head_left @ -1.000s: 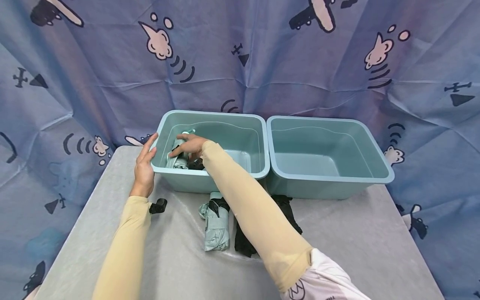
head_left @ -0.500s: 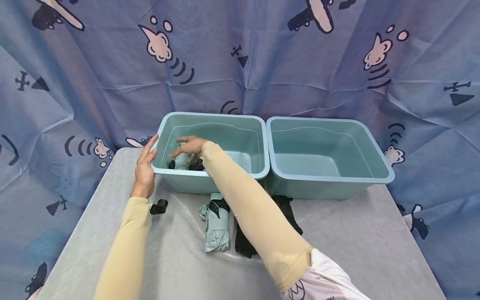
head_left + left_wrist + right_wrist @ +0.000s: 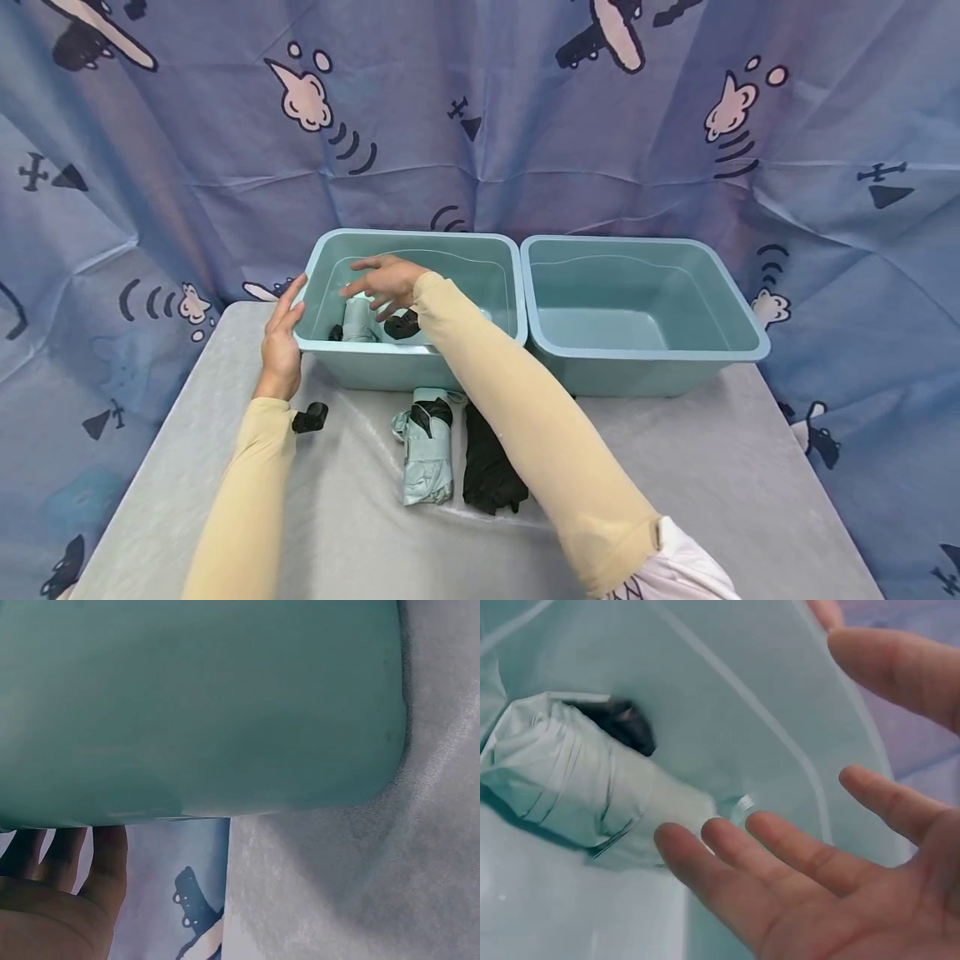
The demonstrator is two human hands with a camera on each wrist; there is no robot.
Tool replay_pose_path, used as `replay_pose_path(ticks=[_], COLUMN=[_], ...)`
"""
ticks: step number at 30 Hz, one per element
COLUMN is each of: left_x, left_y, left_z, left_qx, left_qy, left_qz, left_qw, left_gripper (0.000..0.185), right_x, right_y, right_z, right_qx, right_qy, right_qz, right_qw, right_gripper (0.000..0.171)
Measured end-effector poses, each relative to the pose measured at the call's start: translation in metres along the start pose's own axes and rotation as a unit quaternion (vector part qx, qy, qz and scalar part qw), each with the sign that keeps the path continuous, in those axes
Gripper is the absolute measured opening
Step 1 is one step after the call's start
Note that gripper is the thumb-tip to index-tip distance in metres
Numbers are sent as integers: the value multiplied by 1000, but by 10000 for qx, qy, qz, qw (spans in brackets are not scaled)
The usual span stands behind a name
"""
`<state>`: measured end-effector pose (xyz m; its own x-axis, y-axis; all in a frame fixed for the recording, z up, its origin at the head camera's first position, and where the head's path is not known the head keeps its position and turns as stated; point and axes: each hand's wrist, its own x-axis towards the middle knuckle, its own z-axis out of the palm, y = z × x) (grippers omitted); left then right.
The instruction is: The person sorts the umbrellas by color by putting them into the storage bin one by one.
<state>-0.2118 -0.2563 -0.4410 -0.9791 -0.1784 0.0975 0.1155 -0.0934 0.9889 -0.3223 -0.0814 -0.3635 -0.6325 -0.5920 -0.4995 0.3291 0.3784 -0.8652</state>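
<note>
A folded light-green umbrella (image 3: 357,319) lies against the left wall inside the left bin (image 3: 420,360); the right wrist view shows its wrapped canopy (image 3: 562,769) and a dark part beside it. My right hand (image 3: 386,282) hovers over this umbrella with fingers spread, holding nothing. Along the outside of the bin's left end, my left hand (image 3: 281,354) rests with fairly straight fingers near the rim. In the left wrist view, its fingers (image 3: 105,862) touch the bin wall.
On the table (image 3: 352,533) in front of the bins lie another light-green folded umbrella (image 3: 428,454) and a black folded one (image 3: 489,467), partly covered by my right forearm. A second green bin (image 3: 645,367) stands right beside the first. A patterned curtain (image 3: 480,108) hangs behind.
My right hand has let go of the light-green umbrella, which now lies lower in the left bin, and has risen slightly away from it. My left hand stays at the bin's left end.
</note>
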Motion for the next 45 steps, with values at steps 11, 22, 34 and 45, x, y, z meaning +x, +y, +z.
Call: replay_pose_path(ticks=[11,22,34,45], left_x=[-3,-3,-6,-8], left_y=[3,3,5,5], left_z=[1,5,4,4], left_qx=[47,-142,-166,-177], left_qy=[4,33,41,43], left_qz=[-101,-83,-201,-130], left_qw=[9999,9999,9997,9998], left_gripper=[51,50,51,51], right_x=[-58,-132,-198,-248], right_y=[-5,24,76,136], right_z=[3,-1,-12,-32], right_qx=[143,240,-294,-14], right_qy=[-144,-444,-81,311], right_qz=[-1125,-2167,-2696,-2793], right_qw=[9934,9749,9625,9597], right_gripper=[70,70,69,71])
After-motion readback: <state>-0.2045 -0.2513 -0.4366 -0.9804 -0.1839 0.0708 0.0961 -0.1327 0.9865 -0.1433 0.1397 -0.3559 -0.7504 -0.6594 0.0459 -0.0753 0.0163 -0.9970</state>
